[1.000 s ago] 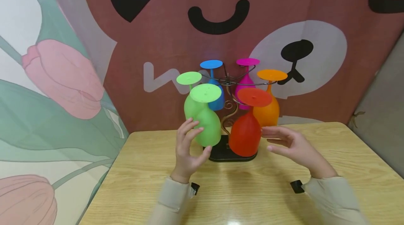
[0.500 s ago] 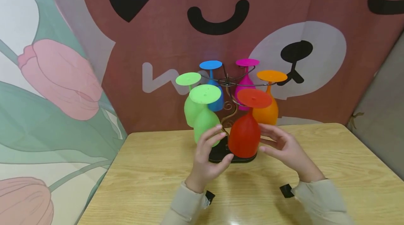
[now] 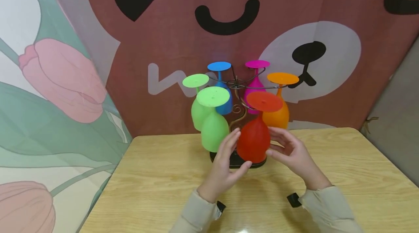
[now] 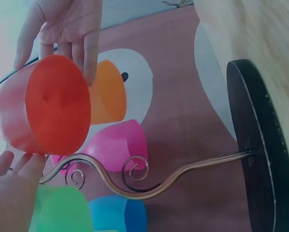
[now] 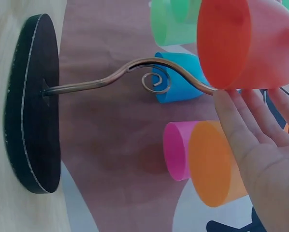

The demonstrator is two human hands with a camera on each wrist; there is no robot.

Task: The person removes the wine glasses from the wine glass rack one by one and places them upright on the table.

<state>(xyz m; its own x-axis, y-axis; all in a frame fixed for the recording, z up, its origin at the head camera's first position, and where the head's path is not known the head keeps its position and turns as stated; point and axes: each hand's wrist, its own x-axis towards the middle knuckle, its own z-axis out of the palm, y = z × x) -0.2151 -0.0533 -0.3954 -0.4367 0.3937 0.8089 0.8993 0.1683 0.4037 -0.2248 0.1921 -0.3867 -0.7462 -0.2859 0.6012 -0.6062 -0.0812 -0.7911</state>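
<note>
A red plastic goblet [image 3: 253, 141] hangs upside down by its foot from the front of a metal rack [image 3: 236, 84]. At its left side is my left hand [image 3: 220, 173], fingers extended and thumb apart in front, fingertips right at the bowl. My right hand [image 3: 291, 158] is at the other side; in the right wrist view its nearly straight fingers [image 5: 251, 118] lie along the bowl. The left wrist view shows the goblet's open mouth [image 4: 60, 104] between the two hands. A light green goblet [image 3: 214, 131] hangs just left of my left hand.
More goblets hang around the rack: another green one [image 3: 199, 113], blue [image 3: 224, 104], magenta [image 3: 255, 87] and orange [image 3: 276, 115]. The rack's black base [image 3: 237, 162] stands on a wooden table [image 3: 157, 189]. A printed cloth [image 3: 163, 44] hangs behind.
My left hand has moved right, from the front green goblet to the red one's left side. My right hand has come slightly left, closer against the red goblet. The goblets hang as before.
</note>
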